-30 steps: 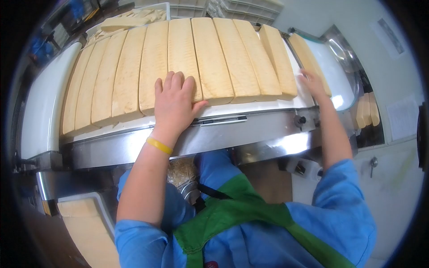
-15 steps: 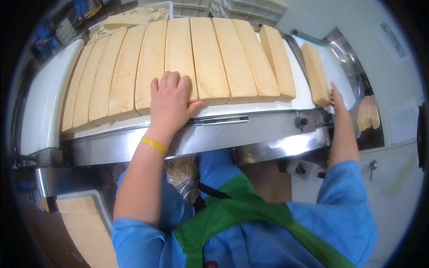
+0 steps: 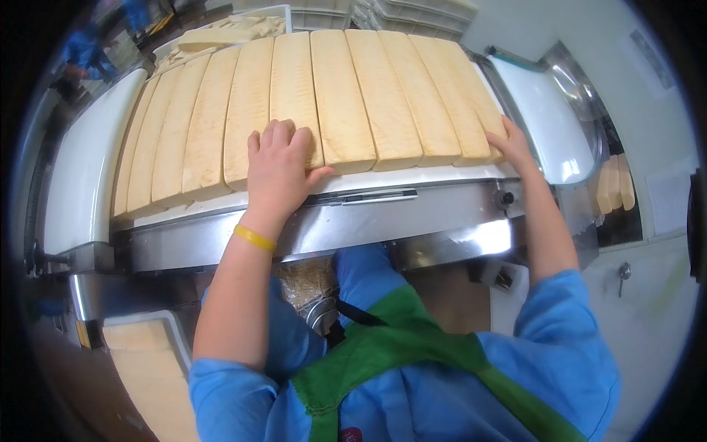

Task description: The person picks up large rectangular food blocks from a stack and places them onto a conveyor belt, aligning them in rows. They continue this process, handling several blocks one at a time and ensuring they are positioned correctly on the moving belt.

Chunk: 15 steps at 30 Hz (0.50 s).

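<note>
A row of long pale-yellow blocks (image 3: 342,103) lies side by side on a white surface behind a metal rail. My left hand (image 3: 280,158) rests on the front end of a block near the middle of the row, fingers spread and slightly bent. My right hand (image 3: 513,147) is at the row's right end. Its thumb lies over the front corner of the end block (image 3: 468,99), with the fingers along that block's right side, partly hidden. The blocks near my right hand stand close together.
A shiny metal rail (image 3: 324,225) runs along the front. White panels flank the row, one at the left (image 3: 92,162) and one at the right (image 3: 549,121). Behind is a bin of pale scraps (image 3: 228,37). More blocks fill a tub (image 3: 175,346) at lower left. A person (image 3: 87,51) is at far left.
My right hand has moved left together with the end block, which stood apart on the right and is now against the row. My left hand has stayed on its block.
</note>
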{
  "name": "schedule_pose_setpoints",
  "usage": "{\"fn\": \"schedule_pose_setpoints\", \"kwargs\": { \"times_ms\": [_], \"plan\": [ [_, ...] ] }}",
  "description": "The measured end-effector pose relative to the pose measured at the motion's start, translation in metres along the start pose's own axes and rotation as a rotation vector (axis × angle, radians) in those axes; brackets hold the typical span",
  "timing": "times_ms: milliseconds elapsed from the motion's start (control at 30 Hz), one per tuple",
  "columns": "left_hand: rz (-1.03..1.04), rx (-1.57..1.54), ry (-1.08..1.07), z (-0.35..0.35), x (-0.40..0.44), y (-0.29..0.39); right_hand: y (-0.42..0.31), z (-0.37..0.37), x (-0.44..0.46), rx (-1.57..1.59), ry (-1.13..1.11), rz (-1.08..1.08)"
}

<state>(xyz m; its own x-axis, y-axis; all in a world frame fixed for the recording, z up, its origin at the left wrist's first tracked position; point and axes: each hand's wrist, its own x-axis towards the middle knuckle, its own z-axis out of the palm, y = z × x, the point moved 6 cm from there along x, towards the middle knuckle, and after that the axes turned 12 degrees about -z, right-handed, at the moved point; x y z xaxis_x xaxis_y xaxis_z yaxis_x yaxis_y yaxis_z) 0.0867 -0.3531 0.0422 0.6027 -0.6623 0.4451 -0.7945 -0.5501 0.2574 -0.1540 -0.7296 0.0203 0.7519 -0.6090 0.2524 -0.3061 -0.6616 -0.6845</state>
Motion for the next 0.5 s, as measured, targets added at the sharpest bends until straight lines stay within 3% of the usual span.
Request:
{"fn": "schedule_pose_setpoints", "kwargs": {
  "times_ms": [67, 167, 400, 500],
  "plan": [
    [0.002, -0.007, 0.024, -0.002, -0.002, -0.003, 0.011, 0.002, -0.004, 0.283, 0.041, 0.072],
    [-0.020, -0.012, -0.002, -0.003, -0.001, -0.005, -0.014, -0.004, -0.017, -0.329, -0.082, -0.363],
    [-0.027, -0.004, -0.013, -0.001, -0.002, -0.004, -0.021, 0.005, -0.026, -0.549, -0.027, -0.409],
    [0.025, -0.154, 0.018, -0.010, -0.005, -0.014, -0.056, 0.013, -0.060, -0.605, 0.190, -0.413]
  ]
}}
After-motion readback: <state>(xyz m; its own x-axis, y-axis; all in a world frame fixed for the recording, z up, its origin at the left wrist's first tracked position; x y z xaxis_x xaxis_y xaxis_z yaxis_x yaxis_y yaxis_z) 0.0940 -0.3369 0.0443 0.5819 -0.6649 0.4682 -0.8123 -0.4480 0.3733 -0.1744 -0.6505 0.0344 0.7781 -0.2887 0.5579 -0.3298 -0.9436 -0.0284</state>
